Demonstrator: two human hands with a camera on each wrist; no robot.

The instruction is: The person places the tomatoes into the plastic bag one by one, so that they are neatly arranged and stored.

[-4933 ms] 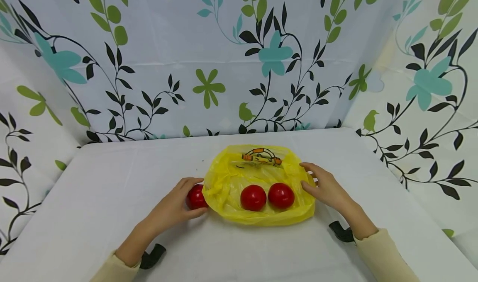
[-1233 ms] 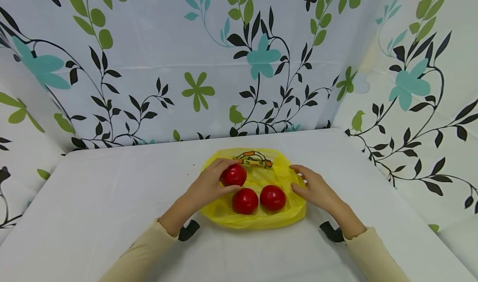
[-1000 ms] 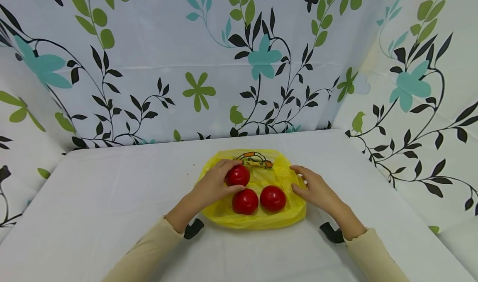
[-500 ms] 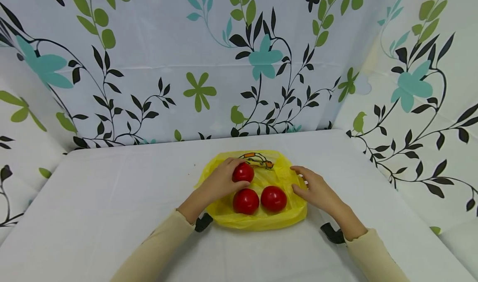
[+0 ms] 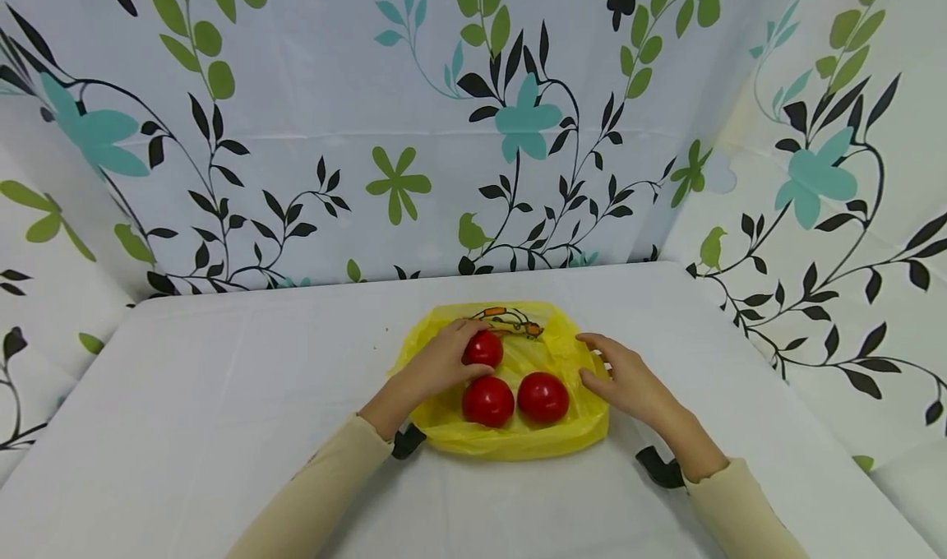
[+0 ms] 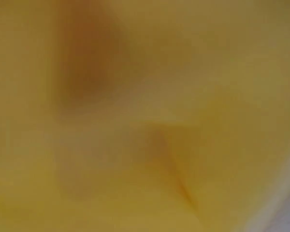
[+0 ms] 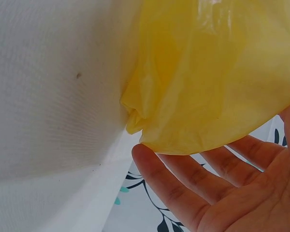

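Note:
My left hand grips a glossy red tomato-like ball, thumb on the near side and fingers on the far side. It is inside the open yellow plastic bag, or under its thin film; I cannot tell which. Two similar balls lie nearer me in the bag, a left one and a right one, apart from each other. My right hand is at the bag's right side, fingers loosely extended; in the right wrist view its fingertips touch the bag's edge. Blurred yellow film fills the left wrist view.
A white-covered table spreads around the bag. Behind it and at the sides hangs a cloth with leaf patterns. Black wrist pieces are under the left wrist and the right wrist.
Since the oldest frame, my left hand has carried the held ball from left of the bag to among the others, then slightly right. My right hand has stayed at the bag's edge.

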